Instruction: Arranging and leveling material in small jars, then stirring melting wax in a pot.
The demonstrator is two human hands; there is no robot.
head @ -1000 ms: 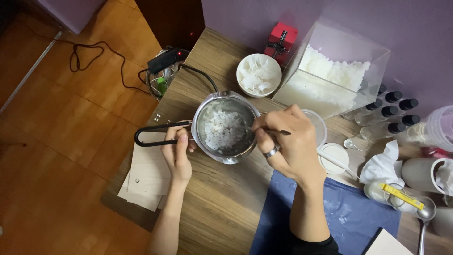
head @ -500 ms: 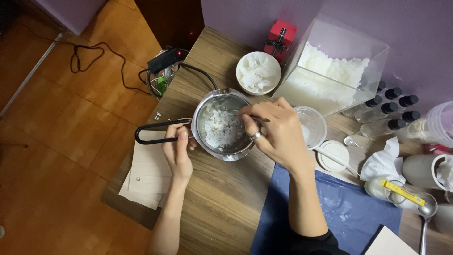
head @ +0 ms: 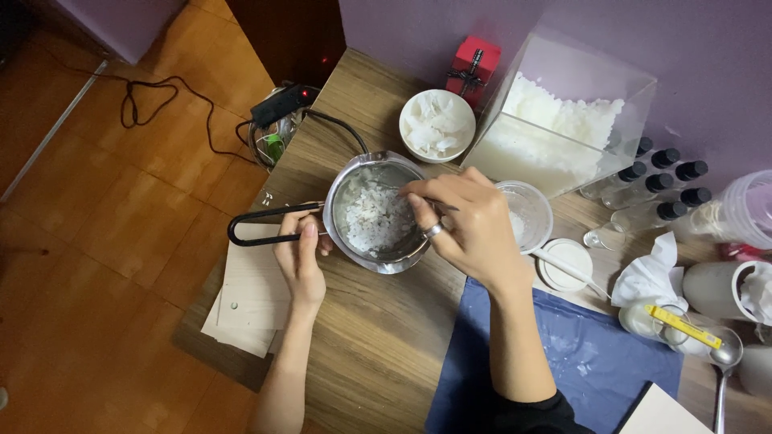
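Fingers of the left hand pinch the black loop handle while the right hand grips a thin stirrer, so hard stirring could tip the steel pot and spill white flakes.

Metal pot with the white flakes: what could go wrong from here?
The metal pot sits close to the table edge, steadied only by the left hand on its black loop handle; a hard stir could tip it. The right hand stirs with a thin tool, so white flakes may spill.

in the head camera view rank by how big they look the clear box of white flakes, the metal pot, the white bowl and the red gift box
1. clear box of white flakes
2. metal pot
3. white bowl
4. red gift box
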